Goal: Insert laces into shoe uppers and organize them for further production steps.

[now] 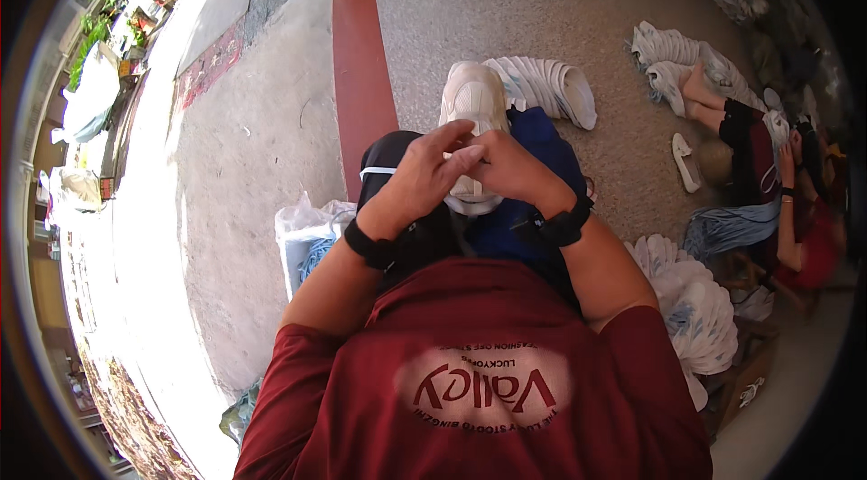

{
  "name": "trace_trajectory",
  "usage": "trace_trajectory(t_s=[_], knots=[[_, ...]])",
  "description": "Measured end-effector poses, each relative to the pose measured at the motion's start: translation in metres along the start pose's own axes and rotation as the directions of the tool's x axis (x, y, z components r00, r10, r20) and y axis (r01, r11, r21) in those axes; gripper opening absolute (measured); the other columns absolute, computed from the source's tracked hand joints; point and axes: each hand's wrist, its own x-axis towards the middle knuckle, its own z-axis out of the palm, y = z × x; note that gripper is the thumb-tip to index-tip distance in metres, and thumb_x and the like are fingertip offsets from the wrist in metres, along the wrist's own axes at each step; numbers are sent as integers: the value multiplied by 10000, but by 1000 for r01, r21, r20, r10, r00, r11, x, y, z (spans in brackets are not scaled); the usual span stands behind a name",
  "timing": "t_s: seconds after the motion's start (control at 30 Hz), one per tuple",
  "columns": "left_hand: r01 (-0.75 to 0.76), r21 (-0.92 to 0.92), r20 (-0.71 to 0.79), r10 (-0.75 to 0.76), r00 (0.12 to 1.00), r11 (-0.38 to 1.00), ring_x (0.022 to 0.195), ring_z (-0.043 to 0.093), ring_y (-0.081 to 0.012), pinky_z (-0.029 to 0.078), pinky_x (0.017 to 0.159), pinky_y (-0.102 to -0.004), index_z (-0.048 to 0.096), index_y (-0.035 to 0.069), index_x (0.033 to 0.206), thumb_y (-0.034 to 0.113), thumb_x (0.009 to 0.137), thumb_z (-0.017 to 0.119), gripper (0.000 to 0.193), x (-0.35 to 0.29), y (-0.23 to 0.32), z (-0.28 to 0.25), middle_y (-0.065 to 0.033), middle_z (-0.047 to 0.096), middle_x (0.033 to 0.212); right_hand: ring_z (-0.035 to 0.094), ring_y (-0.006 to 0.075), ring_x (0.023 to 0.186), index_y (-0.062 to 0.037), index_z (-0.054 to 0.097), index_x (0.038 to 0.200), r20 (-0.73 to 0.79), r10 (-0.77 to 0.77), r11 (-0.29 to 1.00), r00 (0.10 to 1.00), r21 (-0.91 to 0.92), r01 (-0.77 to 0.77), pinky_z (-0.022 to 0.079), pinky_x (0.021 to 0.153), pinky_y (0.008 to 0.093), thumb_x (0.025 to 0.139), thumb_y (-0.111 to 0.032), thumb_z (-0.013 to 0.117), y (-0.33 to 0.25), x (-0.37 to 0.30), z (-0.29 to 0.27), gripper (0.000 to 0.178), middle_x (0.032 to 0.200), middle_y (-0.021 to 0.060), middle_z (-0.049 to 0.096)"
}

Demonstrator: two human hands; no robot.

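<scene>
A white sneaker (472,99) rests on my lap, toe end away from me. Over its middle my left hand (426,171) and my right hand (513,168) meet, thumbs and fingers drawn together. Whatever they pinch is too small or too hidden to make out. Below the hands the shoe's pale heel end (473,200) shows. A dark blue cloth (549,148) lies under and beside the shoe, across my right leg. Just beyond it, a row of nested white shoe uppers (546,87) sits on the ground.
At my left stands a white box lined with plastic (291,250), holding blue cords (316,256). Bundled white shoe uppers (691,304) are heaped by my right elbow. Another person (808,236) sits at the right, near more bundles (673,51) and a single white shoe (685,162).
</scene>
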Motion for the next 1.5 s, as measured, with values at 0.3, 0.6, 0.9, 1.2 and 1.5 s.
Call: trace_trajectory(t_s=[0.3,0.6,0.9,1.2,1.5], knots=[[208,-150,188,-179,966,967,653,535,-52,440,609,-213,653,-23,886,168,853,623,196,25,-33,-2,0,605,700,408,41,578,0,564,660,-89,152,958,984,260,-124,357,517,233,786,-96,618,19,-1,-33,168,579,-20,488],[394,-68,-93,-399,912,917,595,490,-42,400,539,-213,667,-6,814,99,801,637,110,43,-59,-8,38,586,672,451,54,628,-60,528,664,-176,452,816,874,478,-325,368,554,220,747,-34,636,73,22,-18,139,664,-26,520],[316,241,74,-342,937,918,642,607,-166,485,617,-315,662,-50,802,123,726,613,195,58,-56,-12,-150,628,670,454,77,611,-72,516,643,-160,509,796,846,461,-392,375,551,250,676,-8,640,75,32,-16,143,639,-21,510],[476,116,-11,-478,878,872,613,603,-179,480,606,-330,638,-64,723,131,696,616,198,58,-71,-7,-158,616,641,448,79,588,-67,504,615,-201,553,776,808,478,-412,369,532,248,655,1,641,75,33,-12,158,605,-19,495],[466,-183,45,-466,884,866,519,454,-73,320,448,-238,610,-25,674,112,741,613,152,54,-69,-2,-2,497,580,422,75,583,-77,459,598,-262,516,845,816,315,-433,342,501,260,669,9,634,77,34,-6,207,594,-32,457]])
